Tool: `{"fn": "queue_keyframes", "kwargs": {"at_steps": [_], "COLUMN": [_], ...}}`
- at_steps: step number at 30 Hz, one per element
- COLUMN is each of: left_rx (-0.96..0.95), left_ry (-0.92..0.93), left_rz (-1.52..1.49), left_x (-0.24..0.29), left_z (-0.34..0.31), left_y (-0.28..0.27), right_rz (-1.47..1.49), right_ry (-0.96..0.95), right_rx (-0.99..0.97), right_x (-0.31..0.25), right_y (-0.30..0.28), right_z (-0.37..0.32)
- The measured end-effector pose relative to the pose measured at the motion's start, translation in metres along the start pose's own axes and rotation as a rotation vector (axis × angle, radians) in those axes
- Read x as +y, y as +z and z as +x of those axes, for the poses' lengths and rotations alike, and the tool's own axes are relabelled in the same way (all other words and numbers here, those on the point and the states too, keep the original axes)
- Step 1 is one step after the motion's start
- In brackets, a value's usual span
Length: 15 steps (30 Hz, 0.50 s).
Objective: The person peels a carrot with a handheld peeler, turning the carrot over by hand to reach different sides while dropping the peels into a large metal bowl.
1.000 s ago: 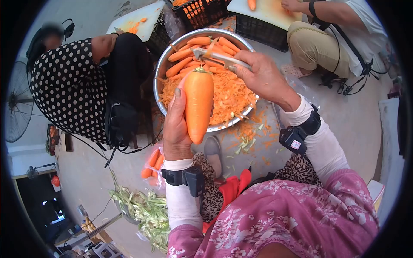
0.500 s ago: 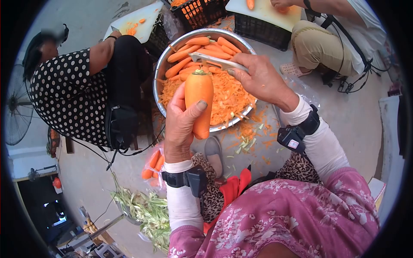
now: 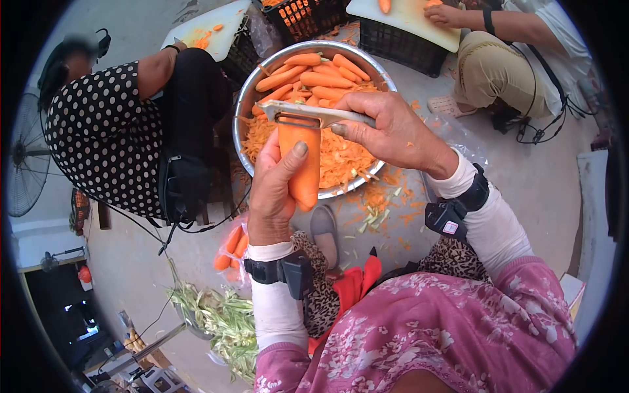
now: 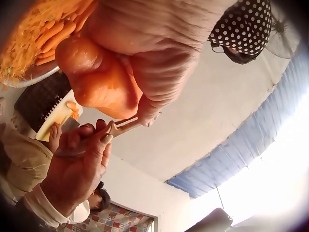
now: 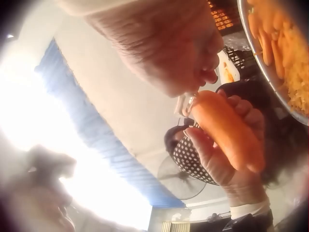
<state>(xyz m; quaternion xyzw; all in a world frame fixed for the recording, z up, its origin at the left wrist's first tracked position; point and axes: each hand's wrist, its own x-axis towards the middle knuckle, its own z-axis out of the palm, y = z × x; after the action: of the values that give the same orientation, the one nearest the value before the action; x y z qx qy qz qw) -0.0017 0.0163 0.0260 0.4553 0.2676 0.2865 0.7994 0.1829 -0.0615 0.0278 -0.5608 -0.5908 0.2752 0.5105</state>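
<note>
My left hand [image 3: 272, 190] grips a thick orange carrot [image 3: 305, 171], thumb laid across its front, its narrow end toward me. In my right hand [image 3: 393, 128] is the handle of a pale peeler [image 3: 288, 112], whose blade lies across the carrot's top end. Below both hands stands a metal basin [image 3: 388, 71] with whole carrots [image 3: 327, 80] at its far side and orange peelings [image 3: 347, 164] nearer me. The right wrist view shows the carrot [image 5: 227, 130] lying along the left palm, with the peeler head [image 5: 184, 104] at its upper end.
One person in a polka-dot top [image 3: 105, 137] sits at left, another in tan trousers [image 3: 501, 72] at right, near white cutting boards [image 3: 406, 19]. A black crate [image 3: 308, 23] stands beyond the basin. Bagged carrots [image 3: 232, 249] and pale green leaves [image 3: 229, 327] lie on the floor at left.
The peeler has come down and left from above the basin onto the carrot's top end. My left thumb has swung from the carrot's side across its front.
</note>
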Motion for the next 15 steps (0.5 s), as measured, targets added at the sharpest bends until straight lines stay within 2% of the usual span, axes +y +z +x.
{"fn": "queue_keyframes", "kwargs": {"at_steps": [7, 9, 10, 12, 15], "left_rx": [0.034, -0.030, -0.040, -0.064, -0.027], "left_ry": [-0.004, 0.063, 0.060, 0.066, 0.074], "left_rz": [0.165, 0.378, 0.384, 0.254, 0.342], "left_x": [-0.003, -0.001, 0.001, 0.005, 0.006], "left_z": [-0.002, -0.004, -0.005, -0.009, 0.000], "left_y": [-0.006, -0.005, -0.001, 0.008, 0.008], "right_rz": [-0.183, -0.428, -0.428, -0.461, -0.387], "right_ry": [-0.010, -0.037, -0.033, 0.070, 0.121], "right_rx": [-0.021, 0.136, 0.147, 0.017, 0.025], "right_x": [-0.004, 0.011, 0.016, 0.023, 0.021], "right_y": [-0.006, -0.009, -0.012, -0.017, -0.015], "right_z": [-0.003, 0.000, 0.001, 0.000, 0.003]}}
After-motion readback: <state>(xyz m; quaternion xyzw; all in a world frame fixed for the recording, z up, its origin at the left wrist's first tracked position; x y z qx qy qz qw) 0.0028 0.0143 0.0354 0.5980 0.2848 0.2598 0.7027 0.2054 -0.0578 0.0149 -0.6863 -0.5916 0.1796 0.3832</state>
